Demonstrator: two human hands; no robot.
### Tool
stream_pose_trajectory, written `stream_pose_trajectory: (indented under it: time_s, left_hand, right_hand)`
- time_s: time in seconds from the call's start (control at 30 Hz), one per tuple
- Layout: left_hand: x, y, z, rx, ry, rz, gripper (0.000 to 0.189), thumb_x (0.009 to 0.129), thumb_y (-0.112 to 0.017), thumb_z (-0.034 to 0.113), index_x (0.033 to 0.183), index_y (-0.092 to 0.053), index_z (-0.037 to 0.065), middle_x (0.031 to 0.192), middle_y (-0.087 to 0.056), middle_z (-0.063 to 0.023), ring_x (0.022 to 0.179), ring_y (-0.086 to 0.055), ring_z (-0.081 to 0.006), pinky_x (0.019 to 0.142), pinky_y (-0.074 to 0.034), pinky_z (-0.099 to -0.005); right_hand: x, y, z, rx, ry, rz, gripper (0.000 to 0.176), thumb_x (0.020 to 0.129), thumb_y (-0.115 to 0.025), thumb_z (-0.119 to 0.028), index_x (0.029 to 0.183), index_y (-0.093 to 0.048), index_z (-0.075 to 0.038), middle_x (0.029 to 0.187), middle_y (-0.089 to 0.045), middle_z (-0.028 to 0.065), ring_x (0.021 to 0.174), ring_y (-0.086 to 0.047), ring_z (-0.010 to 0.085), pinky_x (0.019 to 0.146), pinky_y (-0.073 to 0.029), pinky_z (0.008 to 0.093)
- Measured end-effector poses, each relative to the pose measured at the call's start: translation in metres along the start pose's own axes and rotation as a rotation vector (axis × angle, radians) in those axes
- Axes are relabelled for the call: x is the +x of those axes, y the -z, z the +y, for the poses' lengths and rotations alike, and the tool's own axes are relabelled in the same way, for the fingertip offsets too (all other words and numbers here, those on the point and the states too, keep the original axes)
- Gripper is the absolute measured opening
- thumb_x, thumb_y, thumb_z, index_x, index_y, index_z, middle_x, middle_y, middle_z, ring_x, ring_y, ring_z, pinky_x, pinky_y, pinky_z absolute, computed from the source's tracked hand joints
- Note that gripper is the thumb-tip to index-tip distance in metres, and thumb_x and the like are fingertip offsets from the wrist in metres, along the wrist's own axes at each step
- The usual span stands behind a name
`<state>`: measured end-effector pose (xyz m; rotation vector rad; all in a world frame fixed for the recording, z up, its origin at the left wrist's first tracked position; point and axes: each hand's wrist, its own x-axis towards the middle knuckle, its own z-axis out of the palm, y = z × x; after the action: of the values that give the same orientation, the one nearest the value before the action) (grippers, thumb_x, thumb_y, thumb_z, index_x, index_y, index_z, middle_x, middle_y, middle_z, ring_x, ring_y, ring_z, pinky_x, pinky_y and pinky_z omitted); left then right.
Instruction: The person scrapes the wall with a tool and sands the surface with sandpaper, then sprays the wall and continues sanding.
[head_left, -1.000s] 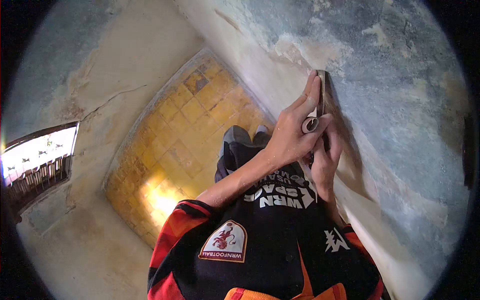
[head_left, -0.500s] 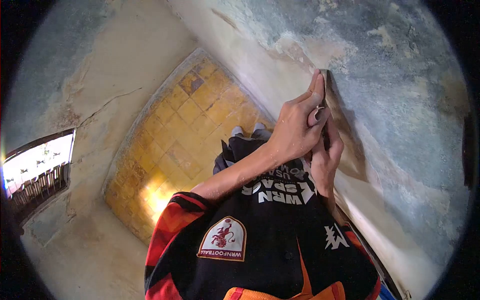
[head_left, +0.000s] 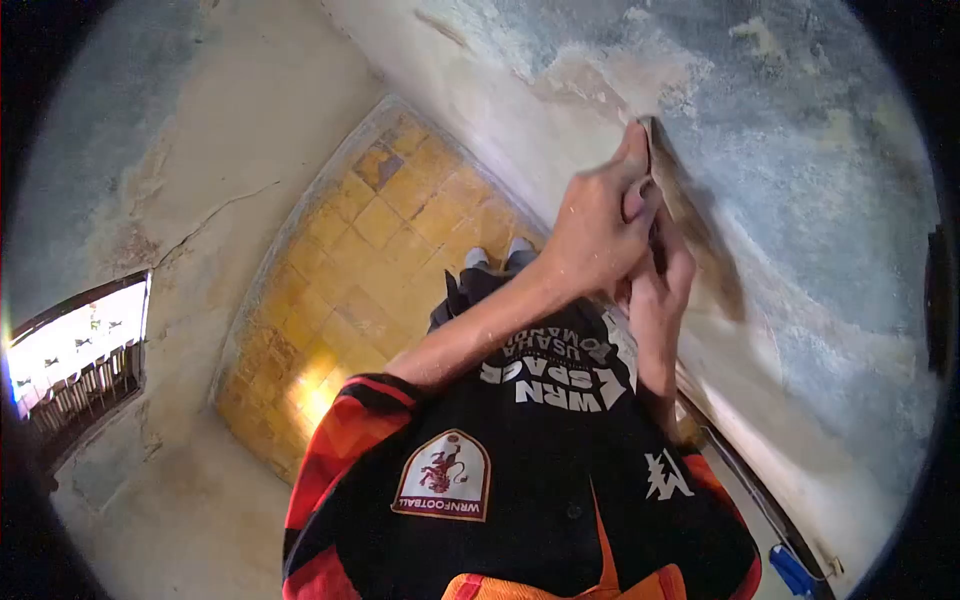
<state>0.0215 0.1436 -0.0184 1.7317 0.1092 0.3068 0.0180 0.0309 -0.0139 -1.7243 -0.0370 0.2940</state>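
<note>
My left fingers [head_left: 628,165] are curling tight over the scraper [head_left: 650,140], pressing its blade against the wall [head_left: 800,200], while my right hand [head_left: 662,290] is gripping the handle beneath. Pushed this hard, the blade could skid and graze my knuckles. Compared with half a second ago, the blade is sitting slightly higher.

The person wears a black short-sleeved jersey [head_left: 540,470] with red-orange sleeves [head_left: 335,440], white lettering [head_left: 555,385], a shield crest [head_left: 445,475] and an orange centre stripe [head_left: 605,545]. The left hand [head_left: 600,225] and right hand [head_left: 660,290] are ungloved.
</note>
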Motion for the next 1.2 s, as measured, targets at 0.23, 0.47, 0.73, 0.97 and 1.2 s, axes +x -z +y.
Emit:
stream_pose_trajectory:
  time_s: [0.23,0.47,0.73,0.97,1.2]
  left_hand:
    - [0.019,0.023,0.001,0.007,0.053,-0.044,0.050,0.084,-0.056,0.002,0.130,-0.047,-0.015,0.092,-0.059,-0.0333,0.083,-0.062,-0.0493,0.073,-0.051,-0.0441]
    - [0.008,0.009,-0.006,-0.067,-0.003,-0.012,0.044,0.089,-0.065,0.009,0.128,-0.055,-0.008,0.088,-0.063,-0.0306,0.087,-0.068,-0.0437,0.077,-0.052,-0.0373]
    - [0.002,0.000,-0.012,-0.037,-0.089,0.043,0.040,0.090,-0.064,0.010,0.122,-0.056,-0.012,0.090,-0.063,-0.0307,0.084,-0.065,-0.0464,0.079,-0.052,-0.0399]
    - [0.007,0.012,0.001,-0.040,0.058,-0.008,0.021,0.091,-0.064,0.014,0.093,-0.061,-0.007,0.076,-0.060,-0.0262,0.065,-0.056,-0.0375,0.067,-0.049,-0.0406]
    - [-0.002,0.006,-0.002,-0.033,0.045,0.000,0.021,0.091,-0.063,0.014,0.094,-0.060,-0.007,0.075,-0.058,-0.0253,0.065,-0.049,-0.0223,0.068,-0.048,-0.0385]
  right_hand:
    - [0.003,-0.014,0.007,-0.154,0.253,0.045,0.046,0.097,-0.056,-0.014,0.138,-0.052,0.006,0.109,-0.068,0.0135,0.099,-0.061,0.0134,0.087,-0.048,0.0264]
    - [-0.013,-0.008,-0.001,0.120,-0.043,0.026,0.044,0.099,-0.054,-0.011,0.139,-0.051,0.006,0.094,-0.065,0.0028,0.064,-0.051,0.0034,0.052,-0.039,0.0187]
    - [-0.013,-0.005,-0.004,0.203,-0.081,0.014,0.042,0.099,-0.056,-0.014,0.139,-0.054,0.000,0.080,-0.058,-0.0030,0.054,-0.041,0.0008,0.044,-0.029,0.0190]
    - [-0.015,-0.008,-0.001,0.130,-0.036,0.040,0.043,0.097,-0.056,-0.012,0.138,-0.054,0.002,0.082,-0.058,-0.0025,0.055,-0.041,0.0015,0.045,-0.030,0.0198]
    - [-0.010,-0.007,0.007,0.036,0.023,0.049,0.043,0.097,-0.055,-0.009,0.137,-0.052,0.007,0.112,-0.067,0.0086,0.098,-0.059,0.0122,0.084,-0.047,0.0242]
